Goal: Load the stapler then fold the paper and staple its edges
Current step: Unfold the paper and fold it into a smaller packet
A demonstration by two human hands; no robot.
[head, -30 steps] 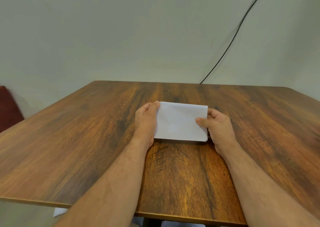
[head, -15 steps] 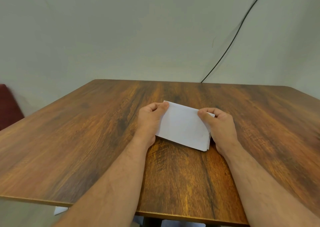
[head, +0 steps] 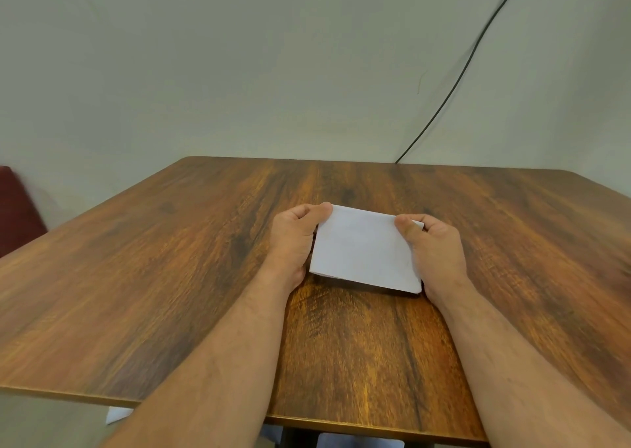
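Folded paper (head: 363,248) sits mid-table, a bit right of centre, skewed so the right end runs nearer. Both hands are on it.

Left hand (head: 294,237): fingers curled, thumb tip at the far-left corner, pinching the left edge. Right hand (head: 432,248): thumb on top near the far-right corner, other fingers curled round the right edge, so a pinch as well. Far edge looks lifted slightly off the table (head: 170,277) while the near edge rests on the wood; not certain how much is airborne.

Why held this way, my read: a grip on each short edge keeps the layers squared up and stops the stack from springing open. The near-right corner shows several layers, so it has been folded more than once.

No stapler in view anywhere, so can't confirm it's loaded. Judging by the paper, the fold step looks done or nearly so; stapling the edges is what remains. Next move probably needs one hand freed to fetch the stapler, the other pinning the layers. Risk: the layers slip and the edges misalign once one pinch lets go.

Other stuff: black cable (head: 471,58) runs down the wall behind the far-right of the table, a white scrap (head: 117,414) lies on the floor under the near-left edge, something dark red (head: 17,208) sits far left.
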